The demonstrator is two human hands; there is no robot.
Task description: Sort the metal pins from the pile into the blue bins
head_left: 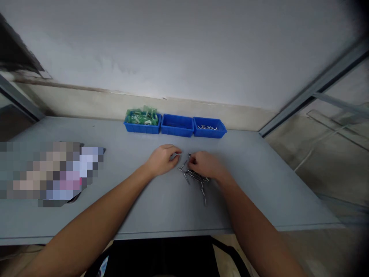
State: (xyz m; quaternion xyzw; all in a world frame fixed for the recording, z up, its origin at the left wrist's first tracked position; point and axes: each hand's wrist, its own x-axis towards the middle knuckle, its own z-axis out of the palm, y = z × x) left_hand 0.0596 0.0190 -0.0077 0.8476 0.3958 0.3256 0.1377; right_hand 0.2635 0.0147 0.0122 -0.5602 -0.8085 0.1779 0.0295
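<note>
Several slim metal pieces (202,188) lie in a loose pile on the grey table, beside and partly under my right hand (201,163). The fingers of that hand are pinched together at the pile's top edge, around a small dark or metallic piece that is mostly hidden. To the left of the pile, my left hand (165,159) rests near the table with thumb and forefinger curved toward each other, a gap between them. Whether something tiny sits at its fingertips is hard to make out.
Along the wall stand three blue bins: the left bin (142,128) heaped with green packets, the middle bin (177,131) with nothing visible inside, the right bin (210,133) with metal pieces. A blurred-out item (66,169) lies on the table's left.
</note>
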